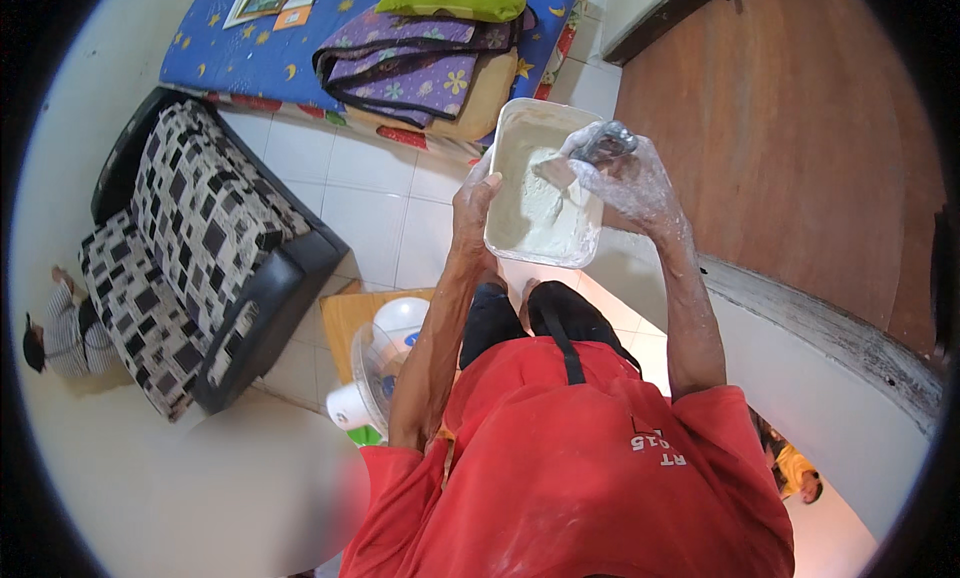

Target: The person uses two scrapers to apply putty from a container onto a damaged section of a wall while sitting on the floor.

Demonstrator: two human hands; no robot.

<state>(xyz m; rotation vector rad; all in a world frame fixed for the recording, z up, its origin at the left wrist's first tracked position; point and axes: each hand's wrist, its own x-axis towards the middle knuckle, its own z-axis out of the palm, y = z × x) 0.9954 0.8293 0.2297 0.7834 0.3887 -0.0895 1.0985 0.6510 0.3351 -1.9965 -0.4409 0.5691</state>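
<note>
My left hand [472,210] grips a white rectangular tub [592,240] by its left side, thumb over the rim. Pale, thick white paste [540,218] lies inside, heaped toward the near end and smeared up the walls. My right hand [640,183], coated in white residue, is closed around the shiny grey handle of a putty knife [603,143] above the tub's right rim. Its blade reaches into the tub and touches or hovers just over the paste; which one I cannot tell.
A patterned armchair [205,218] stands left, with a person [75,333] beyond it. A bed [260,53] with folded purple bedding [420,68] lies ahead. A white fan [365,388] is beside my left forearm. At right is a brown door [780,128]; another person [795,468] shows lower right.
</note>
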